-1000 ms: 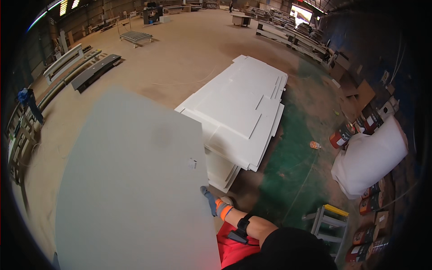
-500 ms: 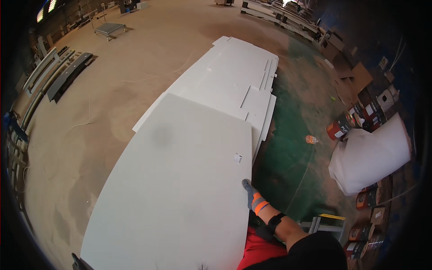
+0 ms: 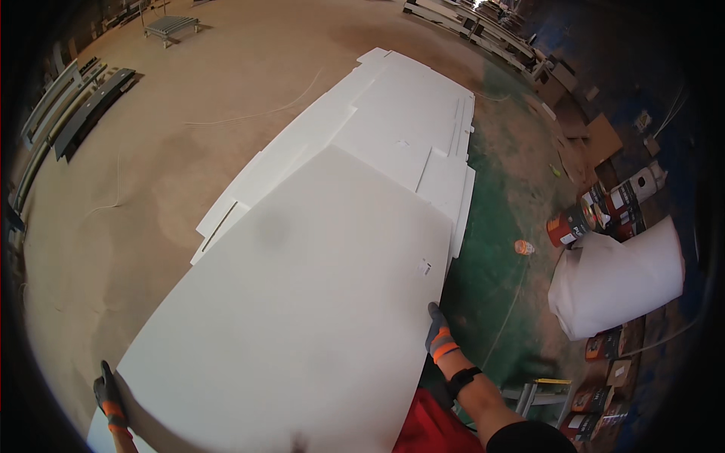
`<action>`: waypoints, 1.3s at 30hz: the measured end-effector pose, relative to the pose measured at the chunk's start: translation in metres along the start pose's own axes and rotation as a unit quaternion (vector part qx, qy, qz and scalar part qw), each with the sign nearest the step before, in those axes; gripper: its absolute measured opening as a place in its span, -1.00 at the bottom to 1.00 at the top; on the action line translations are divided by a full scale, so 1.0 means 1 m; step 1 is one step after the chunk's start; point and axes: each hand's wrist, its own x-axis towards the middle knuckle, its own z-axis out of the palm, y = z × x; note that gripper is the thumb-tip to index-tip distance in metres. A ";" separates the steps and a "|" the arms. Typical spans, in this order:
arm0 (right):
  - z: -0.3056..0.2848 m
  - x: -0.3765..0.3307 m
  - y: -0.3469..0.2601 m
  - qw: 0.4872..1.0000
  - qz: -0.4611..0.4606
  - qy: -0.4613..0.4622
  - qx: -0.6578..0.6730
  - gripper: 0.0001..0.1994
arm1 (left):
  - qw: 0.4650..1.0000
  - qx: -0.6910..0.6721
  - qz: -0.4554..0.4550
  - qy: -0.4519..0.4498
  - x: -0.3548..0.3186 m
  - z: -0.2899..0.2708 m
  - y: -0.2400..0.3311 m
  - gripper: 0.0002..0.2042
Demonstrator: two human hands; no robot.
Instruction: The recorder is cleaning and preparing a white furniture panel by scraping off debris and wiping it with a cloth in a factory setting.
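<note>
A large smooth pale panel [image 3: 302, 287] fills the middle, lying over a stack of white boards [image 3: 408, 113] that shows at its far end. My right hand [image 3: 438, 332], in a dark glove with an orange cuff, grips the panel's right edge; some of its fingers are hidden by the edge. At the lower left is my left hand [image 3: 110, 394], gloved the same way, close beside the panel's left corner. Its fingers look stretched out, and I cannot tell whether they touch the panel. A small label [image 3: 425, 266] sticks on the panel near its right edge.
On the right are a big white wrapped roll [image 3: 619, 279], red-and-black tins [image 3: 570, 225] and cardboard [image 3: 604, 138]. An orange-and-white container [image 3: 523, 248] stands on the green floor. A metal step [image 3: 540, 392] is by my right arm. Dark beams [image 3: 91, 113] lie at the left.
My left hand has come fully into view at the lower left. The panel has turned and shifted, its right edge further right, showing more white boards along its far left side.
</note>
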 end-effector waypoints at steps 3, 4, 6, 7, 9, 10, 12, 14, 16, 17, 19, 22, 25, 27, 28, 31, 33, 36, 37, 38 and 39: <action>0.036 0.026 -0.004 0.999 0.006 0.021 -0.033 -0.38 | 1.000 -0.002 0.005 -0.019 0.025 0.047 0.037 -0.20; 0.049 0.038 -0.006 0.999 0.008 0.025 -0.036 -0.38 | 1.000 0.003 -0.008 -0.008 0.033 0.063 0.043 -0.20; 0.065 0.064 -0.006 0.996 0.033 0.053 -0.060 -0.41 | 1.000 0.017 -0.021 -0.004 0.043 0.099 0.055 -0.19; 0.069 0.085 -0.007 0.995 0.039 0.059 -0.063 -0.41 | 1.000 0.001 -0.025 0.000 0.046 0.115 0.059 -0.19; 0.053 0.137 -0.007 0.998 0.021 -0.066 0.012 -0.33 | 1.000 -0.008 -0.020 -0.015 0.048 0.150 0.067 -0.19; 0.040 0.169 -0.006 0.998 0.020 -0.053 0.009 -0.33 | 0.997 -0.038 -0.048 -0.050 0.043 0.170 0.071 -0.17; 0.031 0.231 -0.013 0.995 0.083 -0.006 -0.055 -0.27 | 0.984 -0.042 -0.075 -0.159 0.044 0.206 0.066 -0.15; 0.031 0.268 -0.009 0.994 0.064 0.026 -0.082 -0.27 | 0.984 -0.070 -0.020 -0.164 0.027 0.251 0.053 -0.19; 0.049 0.288 -0.003 0.978 0.057 0.111 -0.168 -0.22 | 0.978 -0.114 0.053 -0.169 0.006 0.270 0.042 -0.26; 0.025 0.306 0.004 0.975 0.064 0.118 -0.180 -0.22 | 0.977 -0.105 0.044 -0.178 -0.002 0.279 0.040 -0.26; 0.003 0.365 -0.028 0.958 0.049 0.109 -0.262 -0.18 | 0.968 -0.041 0.005 -0.247 -0.010 0.314 0.053 -0.28; -0.032 0.430 -0.092 0.918 0.004 0.098 -0.385 -0.11 | 0.957 -0.071 -0.008 -0.282 -0.023 0.386 0.075 -0.30; 0.022 0.428 -0.066 0.877 0.054 0.116 -0.462 -0.09 | 0.961 -0.139 0.001 -0.240 -0.027 0.396 0.062 -0.32; 0.058 0.393 -0.081 0.883 0.016 0.087 -0.461 -0.08 | 0.962 -0.110 -0.025 -0.249 -0.030 0.390 0.088 -0.37; 0.074 0.375 -0.083 0.891 0.012 0.065 -0.448 -0.08 | 0.966 -0.127 -0.029 -0.225 -0.030 0.390 0.095 -0.39; 0.078 0.355 -0.127 0.923 0.019 0.029 -0.384 -0.08 | 0.963 -0.116 -0.040 -0.240 -0.055 0.401 0.176 -0.33; 0.085 0.358 -0.128 0.942 0.056 0.041 -0.328 -0.11 | 0.958 -0.114 -0.030 -0.261 -0.047 0.404 0.176 -0.35; 0.073 0.379 -0.120 0.928 0.004 0.072 -0.365 -0.09 | 0.955 -0.084 -0.040 -0.282 -0.048 0.399 0.169 -0.45; 0.079 0.377 -0.109 0.925 0.032 0.085 -0.370 -0.10 | 0.958 -0.073 -0.054 -0.273 -0.049 0.389 0.147 -0.45; 0.089 0.369 -0.095 0.919 0.022 0.104 -0.380 -0.10 | 0.953 -0.202 -0.030 -0.222 -0.052 0.380 0.120 -0.51; 0.085 0.373 -0.099 0.916 0.022 0.093 -0.390 -0.10 | 0.927 -0.334 0.000 -0.169 -0.058 0.375 0.099 -0.57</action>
